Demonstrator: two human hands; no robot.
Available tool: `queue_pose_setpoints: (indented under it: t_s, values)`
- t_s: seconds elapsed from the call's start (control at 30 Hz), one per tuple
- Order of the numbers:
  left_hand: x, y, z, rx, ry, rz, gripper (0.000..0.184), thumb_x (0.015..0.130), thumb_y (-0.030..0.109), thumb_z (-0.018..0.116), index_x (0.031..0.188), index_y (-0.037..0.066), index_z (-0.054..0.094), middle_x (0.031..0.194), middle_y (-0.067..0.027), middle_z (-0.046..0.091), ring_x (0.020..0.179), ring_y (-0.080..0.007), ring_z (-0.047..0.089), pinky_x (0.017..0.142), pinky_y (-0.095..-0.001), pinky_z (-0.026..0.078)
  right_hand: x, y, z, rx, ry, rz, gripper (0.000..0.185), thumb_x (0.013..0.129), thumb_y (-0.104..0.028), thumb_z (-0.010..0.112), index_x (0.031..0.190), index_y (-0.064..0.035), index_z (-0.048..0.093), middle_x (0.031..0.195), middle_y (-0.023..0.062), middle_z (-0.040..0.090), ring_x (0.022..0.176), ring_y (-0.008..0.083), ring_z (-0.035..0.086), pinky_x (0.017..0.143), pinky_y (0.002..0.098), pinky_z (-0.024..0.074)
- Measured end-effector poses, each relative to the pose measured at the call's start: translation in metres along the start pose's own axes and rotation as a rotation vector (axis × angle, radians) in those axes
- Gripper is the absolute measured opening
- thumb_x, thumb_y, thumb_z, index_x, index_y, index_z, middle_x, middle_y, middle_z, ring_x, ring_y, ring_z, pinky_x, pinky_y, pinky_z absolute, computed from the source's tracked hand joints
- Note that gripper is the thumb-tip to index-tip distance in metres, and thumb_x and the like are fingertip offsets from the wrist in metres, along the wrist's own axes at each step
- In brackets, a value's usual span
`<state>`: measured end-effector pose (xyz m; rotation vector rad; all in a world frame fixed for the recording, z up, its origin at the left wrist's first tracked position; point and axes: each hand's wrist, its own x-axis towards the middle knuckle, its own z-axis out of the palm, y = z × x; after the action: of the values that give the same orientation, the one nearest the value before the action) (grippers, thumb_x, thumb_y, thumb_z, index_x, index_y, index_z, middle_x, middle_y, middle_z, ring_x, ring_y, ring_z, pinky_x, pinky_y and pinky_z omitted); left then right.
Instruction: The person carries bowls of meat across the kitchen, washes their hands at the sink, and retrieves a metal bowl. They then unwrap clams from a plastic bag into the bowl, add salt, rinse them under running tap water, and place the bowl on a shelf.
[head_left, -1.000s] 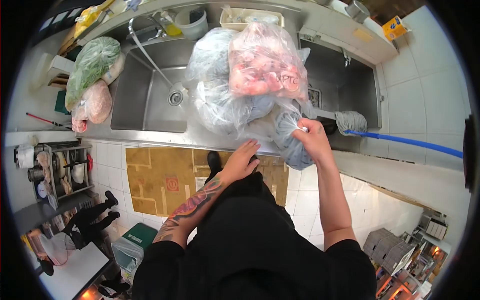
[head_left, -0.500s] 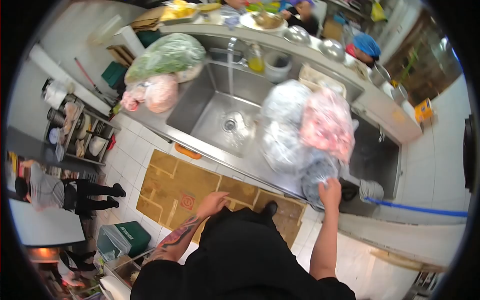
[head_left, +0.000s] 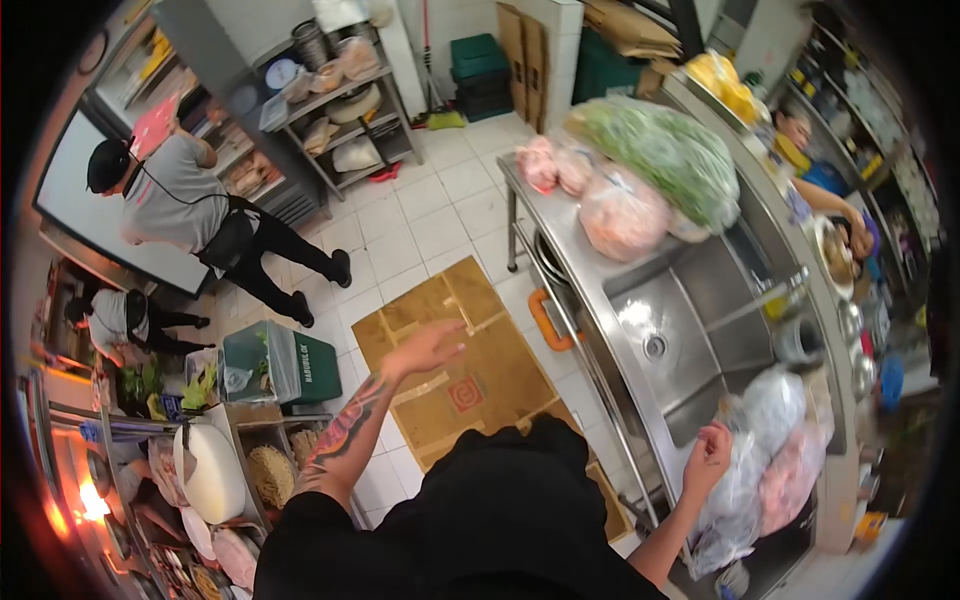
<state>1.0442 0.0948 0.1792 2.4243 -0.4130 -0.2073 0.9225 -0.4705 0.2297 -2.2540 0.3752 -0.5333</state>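
My left hand (head_left: 428, 345) is held out with its fingers stretched, above a flattened cardboard sheet (head_left: 500, 345) on the floor, and nothing is in it. Loosely curled, my right hand (head_left: 708, 455) hovers by the sink's front edge with no object visible in it. Right beside it lies a clear plastic bag (head_left: 768, 410) with pale contents that I cannot make out. Against that bag rests a clear bag of pink meat (head_left: 793, 478). Water runs from the faucet (head_left: 785, 287) into the steel sink (head_left: 690, 295).
A bag of leafy greens (head_left: 665, 155) and a bag of pinkish food (head_left: 622, 212) lie on the steel counter. A green bin (head_left: 300, 360) stands left of the cardboard. One person (head_left: 180, 190) stands by the shelves. Flames (head_left: 92, 500) burn at lower left.
My right hand has let go of the small dark-looking bag by the counter edge. The view has swung left, bringing more of the floor, the bin and the stove into sight.
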Motion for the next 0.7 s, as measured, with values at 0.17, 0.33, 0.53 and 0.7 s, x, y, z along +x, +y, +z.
queue_pose_setpoints:
  t_s: [0.17,0.33,0.53,0.7]
  values:
    - [0.043,-0.11,-0.095,-0.558,0.141,-0.28,0.047,0.102,0.035,0.056,0.137,0.003,0.055,0.128,-0.0135,0.066,0.119,-0.0234,0.061,0.102,-0.0381,0.047,0.105,-0.1,0.117,0.074,-0.229,-0.155,0.01,0.084,0.006,0.055,0.086,-0.0003,0.063,0.097,0.0128,0.067,0.084,0.0212,0.064,0.069,0.0288,0.0488]
    - [-0.107,-0.377,0.042,0.213,0.041,-1.118,0.065,0.095,0.06,0.049,0.118,0.002,0.067,0.12,-0.0251,0.067,0.115,-0.0385,0.064,0.1,-0.0471,0.049,0.211,-0.17,0.271,0.142,-0.415,-0.276,0.012,0.084,0.004,0.059,0.091,-0.0013,0.067,0.091,0.0137,0.067,0.078,0.0258,0.065,0.071,0.0329,0.051]
    - [-0.164,-0.321,0.075,-0.486,0.005,-1.533,0.061,0.093,0.056,0.05,0.115,0.002,0.068,0.12,-0.0249,0.067,0.114,-0.0401,0.063,0.098,-0.0485,0.049,0.31,-0.313,0.48,0.054,-0.835,-0.758,0.013,0.088,-0.012,0.066,0.098,-0.0045,0.071,0.098,0.013,0.069,0.089,0.0339,0.066,0.076,0.0393,0.0532]
    - [-0.115,-0.343,0.068,-0.705,0.061,-1.646,0.058,0.091,0.053,0.05,0.112,0.002,0.069,0.12,-0.0248,0.066,0.113,-0.0414,0.063,0.097,-0.0495,0.049,0.357,-0.468,0.61,0.244,-1.233,-0.827,0.016,0.09,-0.016,0.066,0.102,-0.0063,0.071,0.1,0.0115,0.069,0.091,0.0334,0.066,0.079,0.0406,0.0535]
